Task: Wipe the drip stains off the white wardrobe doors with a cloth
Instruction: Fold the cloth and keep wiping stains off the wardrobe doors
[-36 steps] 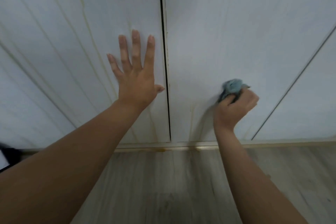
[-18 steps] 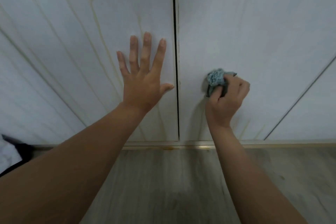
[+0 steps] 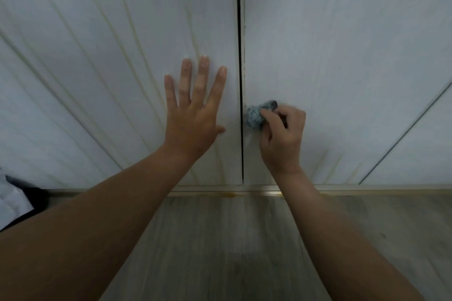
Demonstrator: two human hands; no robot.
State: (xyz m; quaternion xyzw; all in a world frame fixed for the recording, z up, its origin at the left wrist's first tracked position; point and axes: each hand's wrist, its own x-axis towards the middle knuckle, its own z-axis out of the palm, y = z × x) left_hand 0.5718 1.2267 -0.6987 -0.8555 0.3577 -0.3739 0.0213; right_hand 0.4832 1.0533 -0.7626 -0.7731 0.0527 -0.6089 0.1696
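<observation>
Right hand (image 3: 281,139) clenched around the balled-up blue cloth (image 3: 255,116), pressing it onto the right door (image 3: 342,56) just beside the gap (image 3: 241,56), and it looks to be working that door's edge. Left hand (image 3: 193,124) lies flat, fingers spread, on the left door (image 3: 97,68), likely bracing it shut. Yellowish drip stains (image 3: 127,14) streak that door, so plenty remains. Wardrobe closed, its contents hidden

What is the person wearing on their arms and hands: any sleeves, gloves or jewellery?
Nothing shows. The left hand and right hand are bare, without gloves, rings or a watch; the left forearm and right forearm are uncovered to the frame edge, no sleeve in view.
</observation>
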